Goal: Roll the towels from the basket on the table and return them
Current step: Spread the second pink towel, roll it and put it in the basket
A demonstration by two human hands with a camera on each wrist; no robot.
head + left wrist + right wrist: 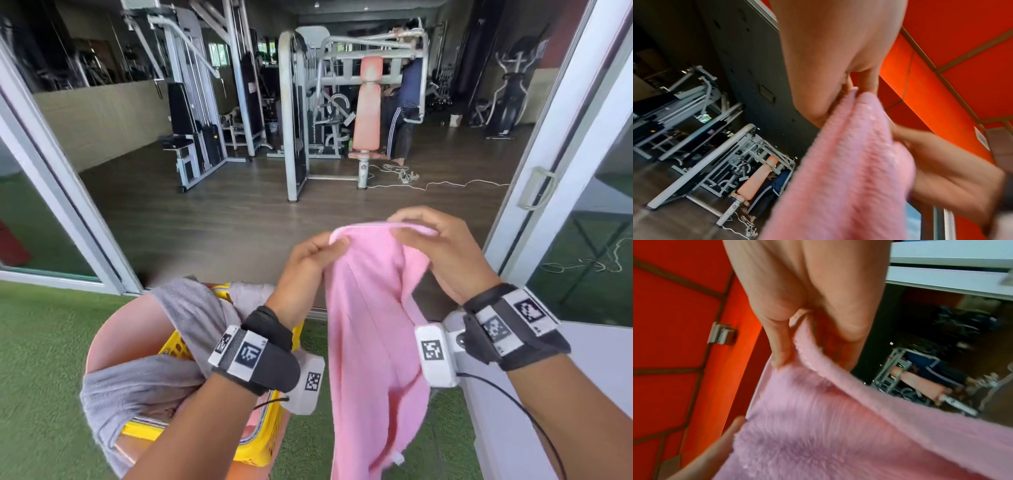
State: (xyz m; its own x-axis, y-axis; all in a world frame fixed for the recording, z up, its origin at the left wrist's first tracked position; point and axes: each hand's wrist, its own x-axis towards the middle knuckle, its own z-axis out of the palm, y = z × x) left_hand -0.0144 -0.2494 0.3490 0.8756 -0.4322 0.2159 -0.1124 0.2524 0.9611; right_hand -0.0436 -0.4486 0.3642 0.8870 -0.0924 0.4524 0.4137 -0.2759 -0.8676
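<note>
A pink towel [373, 329] hangs in the air from its top edge, held up between both hands. My left hand [325, 248] pinches the left corner of that edge; my right hand [416, 226] pinches the edge a little to the right. The wrist views show the same pink towel [840, 178] [828, 426] gripped between thumb and fingers. Below my left forearm stands a yellow basket [255, 442] on a round pink table [113, 339], with grey towels [144, 387] draped over its rim.
Green artificial turf [41, 359] lies around the table. An open sliding glass door [534, 192] leads to a gym floor with weight machines [318, 113]; a person [406, 99] stands at one. A white surface [596, 363] lies at the right.
</note>
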